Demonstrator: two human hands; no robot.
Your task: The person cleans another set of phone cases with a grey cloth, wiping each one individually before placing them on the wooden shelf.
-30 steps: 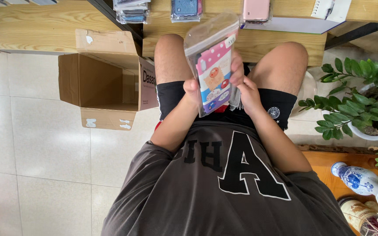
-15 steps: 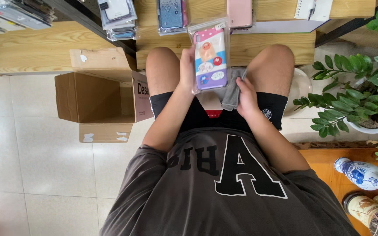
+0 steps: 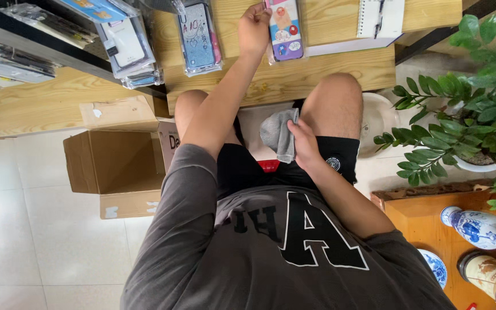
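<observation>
My left hand [image 3: 255, 27] is stretched forward over the wooden table [image 3: 328, 74] and grips a packaged phone case [image 3: 285, 28] with a pink and purple cartoon print, held flat against the tabletop. My right hand [image 3: 305, 143] rests between my knees and holds a crumpled grey cloth [image 3: 278, 133]. I sit in a grey shirt with black lettering and black shorts.
More bagged phone cases [image 3: 197, 35] lie on the table, with a stack [image 3: 127, 49] on the shelf to the left. An open cardboard box [image 3: 119, 161] stands on the tiled floor. A white notebook [image 3: 380, 20], a green potted plant [image 3: 477, 109] and blue-white vases [image 3: 477, 227] are on the right.
My left hand has carried the packaged phone case from in front of my chest forward onto the table. My right hand let go of it and stays low with the grey cloth.
</observation>
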